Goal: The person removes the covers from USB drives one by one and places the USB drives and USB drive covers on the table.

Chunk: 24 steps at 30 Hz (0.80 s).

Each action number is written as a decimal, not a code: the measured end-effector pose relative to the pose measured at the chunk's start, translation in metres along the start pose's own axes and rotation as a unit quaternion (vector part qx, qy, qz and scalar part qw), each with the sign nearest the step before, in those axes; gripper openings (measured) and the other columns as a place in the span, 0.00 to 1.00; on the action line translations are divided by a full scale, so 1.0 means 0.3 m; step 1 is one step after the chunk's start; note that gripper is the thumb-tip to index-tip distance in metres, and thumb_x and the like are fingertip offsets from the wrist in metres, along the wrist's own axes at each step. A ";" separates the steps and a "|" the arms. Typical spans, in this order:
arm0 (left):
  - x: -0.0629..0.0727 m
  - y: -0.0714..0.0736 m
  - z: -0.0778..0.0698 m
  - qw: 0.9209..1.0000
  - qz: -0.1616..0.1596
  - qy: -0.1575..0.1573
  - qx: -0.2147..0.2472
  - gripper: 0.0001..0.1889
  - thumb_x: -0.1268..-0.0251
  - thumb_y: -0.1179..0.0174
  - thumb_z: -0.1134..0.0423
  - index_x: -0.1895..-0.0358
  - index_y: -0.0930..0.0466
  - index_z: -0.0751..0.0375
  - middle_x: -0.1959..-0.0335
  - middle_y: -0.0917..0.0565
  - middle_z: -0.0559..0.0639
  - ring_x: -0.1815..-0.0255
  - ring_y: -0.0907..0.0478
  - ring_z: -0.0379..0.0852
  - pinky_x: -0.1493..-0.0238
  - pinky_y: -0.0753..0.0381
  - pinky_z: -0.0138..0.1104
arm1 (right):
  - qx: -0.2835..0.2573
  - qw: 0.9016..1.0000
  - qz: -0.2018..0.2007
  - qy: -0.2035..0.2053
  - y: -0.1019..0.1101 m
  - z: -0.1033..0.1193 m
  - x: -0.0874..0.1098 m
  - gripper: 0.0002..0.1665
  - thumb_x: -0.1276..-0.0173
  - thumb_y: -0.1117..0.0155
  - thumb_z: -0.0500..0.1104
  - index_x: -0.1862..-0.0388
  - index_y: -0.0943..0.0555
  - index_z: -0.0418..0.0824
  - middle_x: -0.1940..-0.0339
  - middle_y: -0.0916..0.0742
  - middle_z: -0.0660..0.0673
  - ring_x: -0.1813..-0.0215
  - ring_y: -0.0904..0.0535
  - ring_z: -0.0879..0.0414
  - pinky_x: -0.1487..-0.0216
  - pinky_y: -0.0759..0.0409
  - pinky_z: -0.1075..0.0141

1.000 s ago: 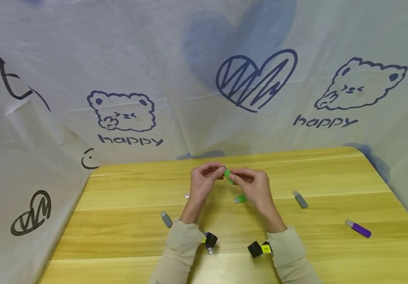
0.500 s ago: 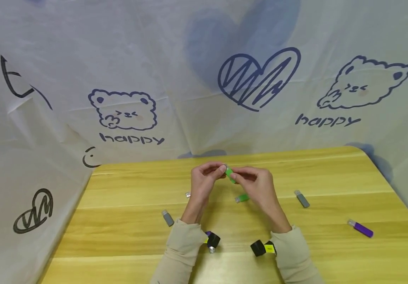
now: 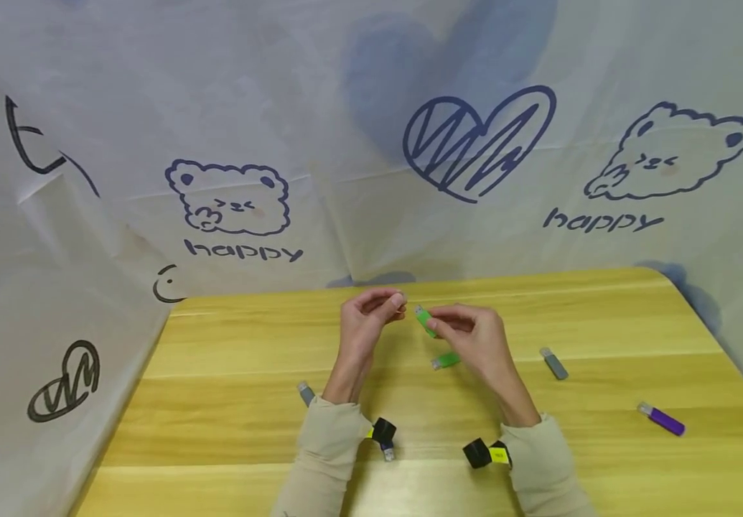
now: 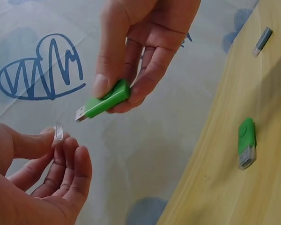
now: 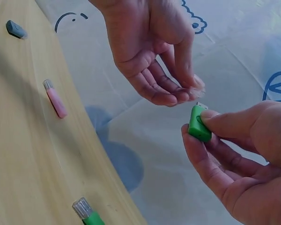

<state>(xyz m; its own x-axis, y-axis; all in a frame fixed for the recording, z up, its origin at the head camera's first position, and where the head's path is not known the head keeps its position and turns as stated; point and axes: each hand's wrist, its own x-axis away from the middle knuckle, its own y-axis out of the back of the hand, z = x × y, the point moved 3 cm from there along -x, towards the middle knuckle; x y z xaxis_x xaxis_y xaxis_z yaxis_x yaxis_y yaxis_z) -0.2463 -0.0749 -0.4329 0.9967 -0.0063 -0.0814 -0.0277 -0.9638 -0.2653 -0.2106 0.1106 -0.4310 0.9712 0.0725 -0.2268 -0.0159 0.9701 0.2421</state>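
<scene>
Between thumb and fingers, my right hand [image 3: 477, 337] pinches a green USB stick [image 3: 426, 321] in the air over the far part of the table. Its bare metal plug [image 4: 81, 113] points toward my left hand [image 3: 363, 323]. A small clear plastic cap [image 4: 59, 131] is pinched at the left thumb and fingertip, a short gap away from the plug. On the table below my right hand lies a second green USB stick [image 4: 246, 136], its plug under a clear cap.
More capped USB sticks lie spread on the wooden table [image 3: 216, 445]: grey [image 3: 554, 363] and purple [image 3: 663, 418] at right, grey [image 3: 306, 393] at left, pink [image 5: 56, 100] near the left hand. Another [image 3: 388, 451] is partly behind the left wrist camera. A printed cloth [image 3: 345, 215] hangs behind.
My left hand has drawn left, away from the green USB stick, with the clear cap in its fingers. The metal plug now shows. The right hand keeps its pinch on the stick.
</scene>
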 end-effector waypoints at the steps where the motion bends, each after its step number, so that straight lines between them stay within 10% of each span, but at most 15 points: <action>1: -0.002 0.000 0.002 1.000 0.002 0.001 -0.002 0.08 0.32 0.34 0.74 0.56 0.16 0.79 0.67 0.12 0.51 0.66 0.15 0.43 0.59 0.12 0.36 | -0.005 1.000 0.001 -0.006 0.001 -0.003 0.000 0.13 0.28 0.31 0.36 0.49 0.13 0.31 0.56 0.10 0.35 0.59 0.10 0.45 0.56 0.12 0.63; 24: -0.036 0.064 0.051 0.990 0.008 0.015 -0.138 0.05 0.34 0.33 0.75 0.59 0.15 0.76 0.66 0.12 0.62 0.70 0.16 0.41 0.60 0.12 0.35 | 0.089 0.980 0.013 -0.179 0.001 -0.205 -0.245 0.11 0.33 0.27 0.34 0.54 0.12 0.29 0.58 0.10 0.33 0.59 0.10 0.43 0.58 0.11 0.56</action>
<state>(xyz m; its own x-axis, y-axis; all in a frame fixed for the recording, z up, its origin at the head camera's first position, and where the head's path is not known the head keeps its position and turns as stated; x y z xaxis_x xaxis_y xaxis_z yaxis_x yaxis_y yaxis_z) -0.2586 -0.0894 -0.4518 0.9982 -0.0256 -0.0541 -0.0251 -0.9996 0.0093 -0.2965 0.1197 -0.4725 0.9927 -0.0195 0.1193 -0.0317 0.9106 0.4122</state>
